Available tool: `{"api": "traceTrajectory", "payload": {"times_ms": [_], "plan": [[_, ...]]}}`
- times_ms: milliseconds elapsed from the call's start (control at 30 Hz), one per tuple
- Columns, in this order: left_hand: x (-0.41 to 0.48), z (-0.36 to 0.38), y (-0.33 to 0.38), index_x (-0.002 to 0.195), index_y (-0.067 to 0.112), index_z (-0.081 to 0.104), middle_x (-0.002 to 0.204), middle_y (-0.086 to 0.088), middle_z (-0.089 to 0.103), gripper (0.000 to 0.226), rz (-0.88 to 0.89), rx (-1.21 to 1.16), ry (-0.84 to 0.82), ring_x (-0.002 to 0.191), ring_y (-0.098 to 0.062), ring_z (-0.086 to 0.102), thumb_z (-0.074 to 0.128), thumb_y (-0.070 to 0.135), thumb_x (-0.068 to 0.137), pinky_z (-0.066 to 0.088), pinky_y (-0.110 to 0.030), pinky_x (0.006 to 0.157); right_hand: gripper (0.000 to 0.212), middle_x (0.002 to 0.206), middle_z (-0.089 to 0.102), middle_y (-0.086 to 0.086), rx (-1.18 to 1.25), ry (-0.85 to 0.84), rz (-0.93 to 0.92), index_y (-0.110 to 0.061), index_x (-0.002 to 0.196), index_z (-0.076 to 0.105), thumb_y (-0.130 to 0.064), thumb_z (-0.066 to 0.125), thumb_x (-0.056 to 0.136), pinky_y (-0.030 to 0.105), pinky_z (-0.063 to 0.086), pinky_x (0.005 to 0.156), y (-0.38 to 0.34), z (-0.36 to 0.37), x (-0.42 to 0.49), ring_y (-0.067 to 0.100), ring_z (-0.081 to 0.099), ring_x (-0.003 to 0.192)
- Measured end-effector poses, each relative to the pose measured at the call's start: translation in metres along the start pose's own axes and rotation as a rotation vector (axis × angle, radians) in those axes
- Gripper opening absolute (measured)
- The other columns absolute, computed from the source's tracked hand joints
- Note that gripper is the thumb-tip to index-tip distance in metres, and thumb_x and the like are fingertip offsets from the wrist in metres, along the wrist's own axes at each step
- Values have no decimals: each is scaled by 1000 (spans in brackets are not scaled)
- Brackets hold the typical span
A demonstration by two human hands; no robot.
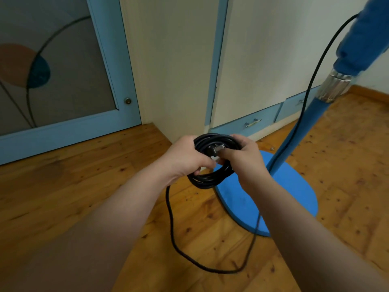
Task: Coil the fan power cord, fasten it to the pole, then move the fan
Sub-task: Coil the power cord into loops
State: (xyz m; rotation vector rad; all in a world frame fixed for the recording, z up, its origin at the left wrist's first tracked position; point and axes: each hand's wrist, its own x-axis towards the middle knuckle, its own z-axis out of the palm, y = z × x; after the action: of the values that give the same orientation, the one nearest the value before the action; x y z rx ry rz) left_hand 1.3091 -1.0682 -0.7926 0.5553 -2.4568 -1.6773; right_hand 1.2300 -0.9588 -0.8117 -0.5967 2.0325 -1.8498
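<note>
Blue fan base [271, 199] sits at four o'clock, pole [294, 140] rising at two; your left hand [185, 159] and right hand [246, 157] clasp the nearly coiled power cord [210, 178], plug [216, 149] centred, so gather the slack next.

The room is dim and evenly lit by soft, diffuse light whose source cannot be told, so the wooden floor [88, 186] carries only a faint shadow beside the blue fan base [273, 199] and a dull sheen left of it. Wide-angle distortion bends the door frame [113, 66] and the fan pole [299, 131] toward the edges. The forearms near the bottom edge look soft and blurred; the metal collar [333, 87] on the pole glints.
</note>
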Motion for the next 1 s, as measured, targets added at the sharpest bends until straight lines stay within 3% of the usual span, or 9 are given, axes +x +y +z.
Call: {"api": "traceTrajectory", "payload": {"times_ms": [167,333,433,567,733,800,867,933,1000], "plan": [[2,2,4,95,-1,62,67,-8,59,28,51,48,25,45,-12,52,70,-6,69,47,-26,51,22,48,45,-2,66,29,19,-12,72,57,8,51,79,29,35,51,3,-1,1,14,39,48],[7,3,-2,86,11,64,83,-4,64,20,35,121,159,81,-19,62,75,10,69,51,-35,76,31,35,31,-9,463,139,123,-12,61,41,10,41,83,27,25,46,4,0,4,9,28,35],[9,11,-5,83,9,63,77,-4,61,10,-35,-14,261,74,-18,60,68,9,74,50,-32,72,26,34,30,-9,619,195,187,-12,66,41,6,41,85,25,27,44,3,4,6,8,27,34],[9,18,0,84,3,61,63,-8,61,9,-153,-465,293,54,-17,61,65,2,77,53,-24,56,28,36,26,-7,800,276,263,-12,64,40,1,42,88,25,27,45,6,15,3,10,24,36],[7,9,3,81,3,59,50,-3,52,16,-126,-585,219,38,-9,51,65,-8,73,47,-19,43,23,46,27,-2,912,158,304,-10,69,44,0,38,89,27,32,50,11,18,-1,12,29,44],[5,6,6,82,3,58,50,-4,48,15,-91,-473,246,35,-8,46,61,-9,74,43,-17,39,18,52,35,2,841,60,286,-7,76,48,3,39,87,28,41,52,16,16,-1,14,38,46],[5,2,9,81,6,58,54,-3,49,12,-35,-240,286,37,-7,47,60,-4,76,43,-16,41,16,65,50,7,611,-10,234,-2,93,53,8,44,84,29,50,57,20,12,0,18,54,58],[5,-3,12,84,11,61,59,-1,54,11,30,27,324,47,-12,54,61,2,77,47,-23,50,43,87,59,11,390,-96,182,-8,113,51,12,50,75,34,54,68,25,3,3,25,60,83],[5,-7,13,84,13,62,64,0,56,8,78,315,346,59,-17,57,62,8,78,48,-29,58,68,107,57,13,276,-184,143,-20,125,41,13,54,66,34,52,72,24,-9,6,25,58,95]]}}
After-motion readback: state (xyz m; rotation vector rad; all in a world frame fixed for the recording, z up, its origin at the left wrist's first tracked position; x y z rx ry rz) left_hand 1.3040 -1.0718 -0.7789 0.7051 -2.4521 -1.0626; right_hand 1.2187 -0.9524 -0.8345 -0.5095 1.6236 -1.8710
